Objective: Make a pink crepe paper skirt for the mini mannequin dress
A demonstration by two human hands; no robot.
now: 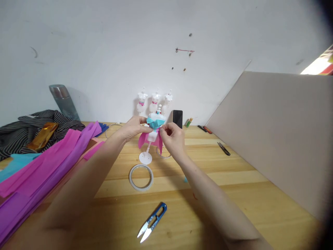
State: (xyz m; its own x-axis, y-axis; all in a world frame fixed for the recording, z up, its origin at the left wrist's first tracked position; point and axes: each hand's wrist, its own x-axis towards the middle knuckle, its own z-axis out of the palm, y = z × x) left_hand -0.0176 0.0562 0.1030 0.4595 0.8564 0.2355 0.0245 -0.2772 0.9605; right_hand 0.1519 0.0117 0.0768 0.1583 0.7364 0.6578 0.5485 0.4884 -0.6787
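A small white dress form [152, 136] stands on a round-based stand on the wooden table, between my two hands. Turquoise crepe paper [156, 123] covers its chest, and pink crepe paper [142, 139] hangs from its waist at the back and sides. My left hand [135, 127] grips the form from the left, thumb at the waist and fingers by the turquoise paper. On the other side, my right hand [173, 136] has thumb and forefinger pinched at the waist, on the edge of the pink paper. The exact pinch point is partly hidden.
Tape roll [130, 177] and blue thread snips [152, 222] lie in front. Crepe strips [59, 156], striped cloth [15, 130] and a flask [63, 100] are left. Behind stand three dress forms [155, 99] and a phone [178, 118]. Black-handled snips [223, 148] lie right, near a panel [273, 132].
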